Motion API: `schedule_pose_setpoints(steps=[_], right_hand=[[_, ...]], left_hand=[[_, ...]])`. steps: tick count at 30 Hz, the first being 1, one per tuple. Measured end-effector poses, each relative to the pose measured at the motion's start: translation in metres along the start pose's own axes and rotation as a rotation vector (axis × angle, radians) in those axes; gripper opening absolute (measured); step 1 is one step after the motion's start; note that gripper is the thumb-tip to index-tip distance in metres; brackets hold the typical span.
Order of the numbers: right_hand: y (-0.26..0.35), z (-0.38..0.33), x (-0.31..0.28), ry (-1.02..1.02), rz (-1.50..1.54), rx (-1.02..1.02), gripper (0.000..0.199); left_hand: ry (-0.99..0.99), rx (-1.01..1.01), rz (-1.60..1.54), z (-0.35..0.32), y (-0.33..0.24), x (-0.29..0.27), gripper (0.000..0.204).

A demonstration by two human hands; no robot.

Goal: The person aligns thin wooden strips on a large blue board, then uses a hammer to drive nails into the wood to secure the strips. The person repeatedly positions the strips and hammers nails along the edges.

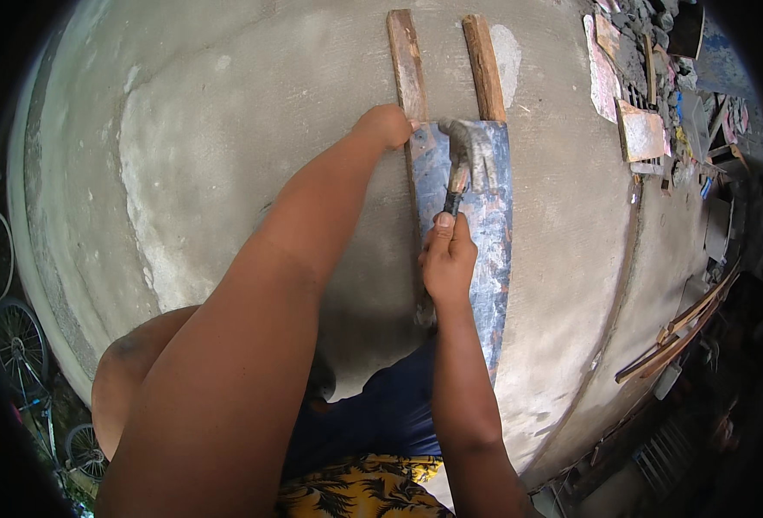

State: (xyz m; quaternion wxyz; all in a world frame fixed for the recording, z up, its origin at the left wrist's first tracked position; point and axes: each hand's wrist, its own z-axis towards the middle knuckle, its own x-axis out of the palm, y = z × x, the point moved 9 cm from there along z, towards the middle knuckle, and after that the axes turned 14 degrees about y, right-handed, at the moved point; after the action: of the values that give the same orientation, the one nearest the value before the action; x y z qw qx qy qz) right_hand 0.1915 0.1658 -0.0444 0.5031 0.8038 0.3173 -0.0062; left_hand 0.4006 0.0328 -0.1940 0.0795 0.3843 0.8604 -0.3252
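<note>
Right grip [448,252] closed around hammer [459,173]; left [387,126] presses board [468,207].

An outdoor work yard, rough and makeshift. Under the right hand [448,259] gripping a hammer [459,177] lies a bare concrete slab [226,155], stained and patchy, with a blue board [485,224] on two wooden battens [407,60]. Up and right of the grip is a heap of rubble and scrap [649,78]; lower right, loose planks [684,332]. Far left of the grip, past the slab's edge, stand bicycle wheels [19,345].
</note>
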Motion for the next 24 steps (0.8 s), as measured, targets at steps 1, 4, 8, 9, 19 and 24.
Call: schedule_pose_setpoints(steps=[1, 4, 8, 9, 19, 24], right_hand=[[0.019, -0.009, -0.004, -0.017, 0.060, -0.081, 0.045], [0.086, -0.023, -0.015, -0.079, 0.233, -0.348, 0.051], [0.064, -0.025, -0.006, -0.089, 0.160, -0.518, 0.049], [0.030, -0.019, 0.005, -0.130, 0.070, -0.411, 0.044], [-0.011, -0.014, 0.012, -0.099, -0.016, -0.098, 0.045], [-0.017, 0.009, 0.010, 0.032, -0.195, 0.180, 0.043]], left_hand=[[0.012, -0.004, 0.001, 0.001, 0.006, 0.006, 0.055], [0.020, -0.026, -0.001, 0.006, 0.020, 0.000, 0.054], [0.041, -0.014, -0.038, 0.004, 0.020, -0.004, 0.053], [0.036, 0.012, -0.054, 0.005, 0.016, -0.006, 0.053], [0.061, 0.018, -0.125, 0.010, 0.020, 0.000, 0.053], [0.081, 0.036, -0.040, 0.008, 0.009, 0.004, 0.052]])
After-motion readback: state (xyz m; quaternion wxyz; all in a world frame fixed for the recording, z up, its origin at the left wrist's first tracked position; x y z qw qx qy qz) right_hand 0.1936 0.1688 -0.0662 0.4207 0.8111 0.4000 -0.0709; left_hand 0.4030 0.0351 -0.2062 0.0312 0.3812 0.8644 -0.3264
